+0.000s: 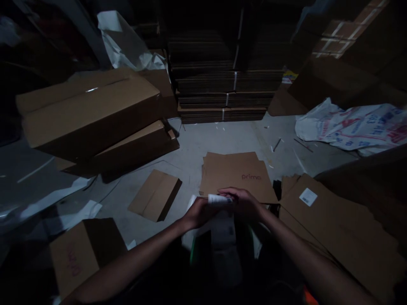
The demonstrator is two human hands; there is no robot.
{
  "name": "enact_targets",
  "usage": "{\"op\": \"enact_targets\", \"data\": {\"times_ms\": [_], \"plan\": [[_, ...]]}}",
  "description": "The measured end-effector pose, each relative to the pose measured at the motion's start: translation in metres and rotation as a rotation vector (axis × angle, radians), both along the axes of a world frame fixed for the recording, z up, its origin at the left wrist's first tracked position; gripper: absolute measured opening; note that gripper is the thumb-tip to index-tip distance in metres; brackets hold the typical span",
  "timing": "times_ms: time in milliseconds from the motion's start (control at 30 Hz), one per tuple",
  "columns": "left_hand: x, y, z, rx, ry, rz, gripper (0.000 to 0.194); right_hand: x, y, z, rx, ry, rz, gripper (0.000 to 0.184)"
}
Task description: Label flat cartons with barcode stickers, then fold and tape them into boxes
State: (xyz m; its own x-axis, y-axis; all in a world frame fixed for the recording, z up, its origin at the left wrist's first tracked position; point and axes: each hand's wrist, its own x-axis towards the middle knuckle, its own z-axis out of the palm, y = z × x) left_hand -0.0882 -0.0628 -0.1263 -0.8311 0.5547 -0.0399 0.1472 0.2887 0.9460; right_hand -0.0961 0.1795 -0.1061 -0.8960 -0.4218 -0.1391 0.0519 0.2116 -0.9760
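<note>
One label strip (220, 200) held above the floor (219, 137)

Our left hand (199, 213) and right hand (246, 202) are close together, fingers closed on the white printed strip between them; the light is too dim to see every fingertip. Its lower length (223, 233) hangs toward our lap. We judge it light, thin and floppy, likely smooth and easily creased or torn, so we would pinch it by the edges, clear of the print.

Just beyond lies a pile of flat cardboard (229, 167). To our right is more flat cardboard (337, 231), bearing a white label (308, 197); to our left, a small carton (154, 192). Farther out are a long carton (92, 112), a printed sack (352, 127) and strapped cardboard bundles (203, 99).
</note>
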Motion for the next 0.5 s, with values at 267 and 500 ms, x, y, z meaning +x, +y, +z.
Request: {"op": "enact_targets", "data": {"times_ms": [267, 500], "plan": [[0.003, 0.004, -0.025, 0.052, -0.084, 0.318, 0.038, 0.010, -0.022, -0.027, 0.108, 0.060, -0.173, 0.020], [0.000, 0.004, -0.029, 0.066, -0.039, 0.301, 0.018, 0.002, -0.020, -0.024, 0.151, 0.062, -0.127, 0.012]]}}
